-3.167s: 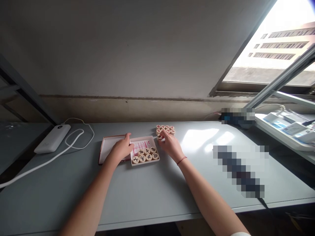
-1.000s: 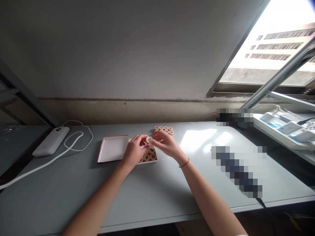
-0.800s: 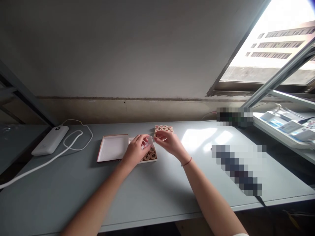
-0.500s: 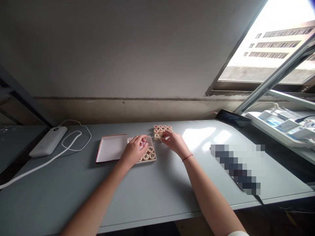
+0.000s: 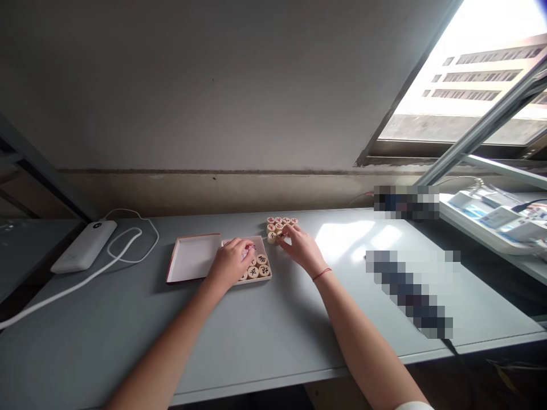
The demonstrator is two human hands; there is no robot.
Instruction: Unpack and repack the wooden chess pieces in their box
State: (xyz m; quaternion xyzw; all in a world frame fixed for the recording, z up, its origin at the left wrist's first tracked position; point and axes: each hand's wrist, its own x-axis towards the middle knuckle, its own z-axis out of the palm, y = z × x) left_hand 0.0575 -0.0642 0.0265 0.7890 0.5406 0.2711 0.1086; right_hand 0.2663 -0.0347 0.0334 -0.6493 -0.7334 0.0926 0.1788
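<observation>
My left hand [image 5: 231, 261] reaches over a shallow white box [image 5: 269, 278], its fingers bent inward and pinched together; what sits between them is mostly hidden. Round wooden Chinese chess pieces [image 5: 253, 272] with black characters fill the near right part of this box. To the right, my right hand [image 5: 300, 245] pinches a black-marked Chinese chess piece [image 5: 281, 234] at the front of a small grouping. Rows of red-marked pieces [image 5: 278, 220] lie behind it on the desk, and one black-marked piece [image 5: 272, 238] sits just to its left. The fingers partly cover the grouping.
The box lid [image 5: 194, 257] lies inside-up, left of the box. A white power bank [image 5: 84, 246] with a white cable [image 5: 89, 279] occupies the desk's left side. Blurred-out items [image 5: 410, 293] are on the right. A metal frame [image 5: 478, 125] and a white tray [image 5: 487, 222] stand beyond.
My left hand has shifted slightly left over the box, its fingers drawn closer together. My right hand has barely moved and stays at the front of the piece grouping.
</observation>
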